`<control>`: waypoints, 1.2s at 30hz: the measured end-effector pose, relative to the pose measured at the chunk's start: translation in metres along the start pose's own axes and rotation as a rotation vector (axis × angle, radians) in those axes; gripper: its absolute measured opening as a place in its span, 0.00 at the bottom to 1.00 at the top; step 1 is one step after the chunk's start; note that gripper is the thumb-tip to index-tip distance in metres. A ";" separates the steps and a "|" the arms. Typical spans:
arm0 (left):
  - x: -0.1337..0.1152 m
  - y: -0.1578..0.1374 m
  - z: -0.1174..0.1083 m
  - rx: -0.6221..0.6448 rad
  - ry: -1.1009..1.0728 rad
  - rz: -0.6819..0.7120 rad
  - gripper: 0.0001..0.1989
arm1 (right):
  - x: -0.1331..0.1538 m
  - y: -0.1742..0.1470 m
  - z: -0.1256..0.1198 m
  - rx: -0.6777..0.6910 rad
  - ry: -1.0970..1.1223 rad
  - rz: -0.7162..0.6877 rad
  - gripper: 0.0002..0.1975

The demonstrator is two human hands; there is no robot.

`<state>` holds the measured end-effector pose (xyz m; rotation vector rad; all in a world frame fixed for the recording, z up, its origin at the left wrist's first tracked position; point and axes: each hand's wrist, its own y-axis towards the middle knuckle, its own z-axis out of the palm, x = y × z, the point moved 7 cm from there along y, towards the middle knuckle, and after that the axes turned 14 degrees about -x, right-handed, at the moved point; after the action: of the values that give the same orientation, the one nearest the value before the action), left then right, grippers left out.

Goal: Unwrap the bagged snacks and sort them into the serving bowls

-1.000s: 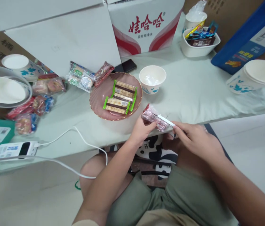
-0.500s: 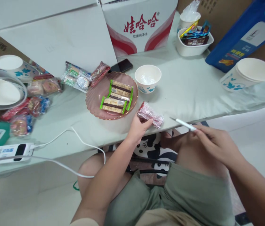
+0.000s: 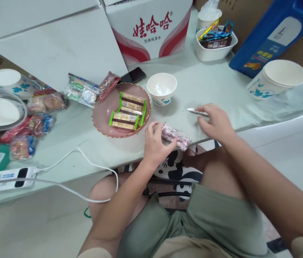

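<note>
A crinkly, shiny packet with red and clear wrapping [image 3: 177, 137] lies at the front edge of the table. My left hand [image 3: 155, 143] is curled around its left end, thumb on the near side and fingers on the far side. To the right, my right hand [image 3: 216, 122] is low over the table, with a slim white pen-like tool [image 3: 196, 112] under its fingers, its thin tip pointing left. Whether that tool is a pen or a craft knife I cannot tell. Left of the packet, a pink ribbed plate [image 3: 104, 123] holds several green-ended snack bars [image 3: 126, 120].
A paper bowl [image 3: 162, 87] stands behind the packet, a phone [image 3: 137, 74] beyond it. Wrapped snacks [image 3: 83, 91] and a white power bank with a cable [image 3: 11, 178] are at left. Paper cups [image 3: 276, 80], a blue bottle [image 3: 272, 39] and a white tub [image 3: 213, 53] are at right.
My right hand has moved left and away from me over the table, bringing the pen-like tool down near the surface. My left fingers have spread somewhat around the packet.
</note>
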<state>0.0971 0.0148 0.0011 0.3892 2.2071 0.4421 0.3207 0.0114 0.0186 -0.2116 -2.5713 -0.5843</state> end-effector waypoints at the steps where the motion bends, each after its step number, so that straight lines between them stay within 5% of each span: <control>1: -0.005 0.000 0.000 0.024 0.012 0.088 0.29 | 0.013 -0.006 0.006 0.077 0.123 -0.044 0.17; 6: -0.010 -0.002 0.006 0.280 -0.052 0.276 0.22 | 0.050 -0.036 0.025 0.253 0.372 -0.237 0.11; 11: -0.002 0.006 0.000 0.248 -0.020 0.259 0.06 | 0.039 -0.034 0.027 0.175 0.415 -0.182 0.09; 17: -0.004 0.021 -0.013 0.136 -0.044 0.138 0.07 | 0.047 -0.019 0.027 0.081 0.387 -0.174 0.09; 20: -0.008 0.025 -0.010 0.175 -0.096 0.110 0.13 | 0.054 -0.019 0.031 0.095 0.436 -0.171 0.09; 22: -0.006 0.026 -0.005 0.211 -0.121 0.066 0.07 | 0.056 -0.020 0.033 0.108 0.468 -0.164 0.09; 31: 0.014 0.032 -0.007 0.027 -0.389 -0.268 0.08 | 0.035 -0.011 0.028 0.049 0.479 0.088 0.07; 36: 0.022 0.025 -0.012 -0.040 -0.522 -0.406 0.12 | 0.015 -0.001 0.022 -0.105 0.443 0.232 0.06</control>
<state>0.0773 0.0446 0.0043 0.0185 1.7041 0.1385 0.2979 0.0213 0.0084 -0.3660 -2.0579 -0.6019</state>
